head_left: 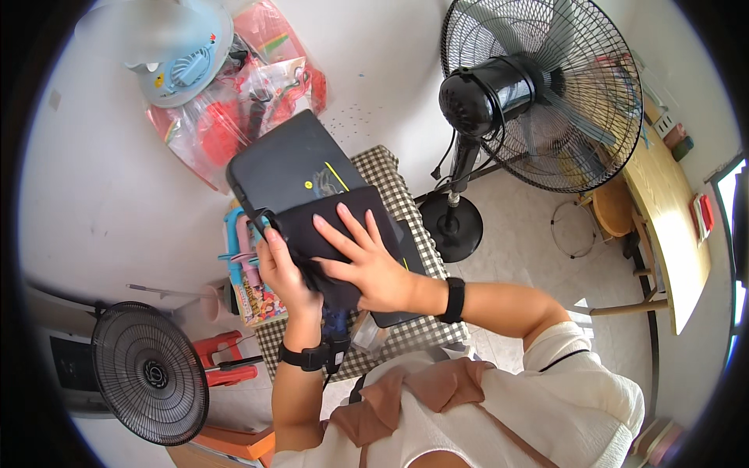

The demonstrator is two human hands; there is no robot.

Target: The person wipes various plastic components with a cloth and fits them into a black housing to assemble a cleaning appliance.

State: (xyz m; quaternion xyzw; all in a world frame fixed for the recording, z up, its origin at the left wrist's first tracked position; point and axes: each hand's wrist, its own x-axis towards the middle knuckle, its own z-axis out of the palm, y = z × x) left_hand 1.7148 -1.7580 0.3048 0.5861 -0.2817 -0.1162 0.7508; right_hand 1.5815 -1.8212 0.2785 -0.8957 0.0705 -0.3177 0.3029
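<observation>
A flat black fabric piece [324,222], perhaps a pouch or folded cloth, lies over a large dark case [289,160] with rounded corners, a yellow line and a round yellow sticker. My right hand [370,261] rests on the fabric, fingers spread and palm down. At the fabric's left edge, my left hand [287,273] is closed on it; a small light-blue bit shows by the fingertips. The case lies tilted across a small table with a black-and-white checked cloth [380,165]. What is under the fabric is hidden.
A large black standing fan [499,97] is at the far right, near a wooden desk [655,203]. Another black fan [152,374] stands at the lower left. Pink and blue items [242,249] and a clear plastic box [367,334] flank the case. Plastic bags [222,125] hang at the wall.
</observation>
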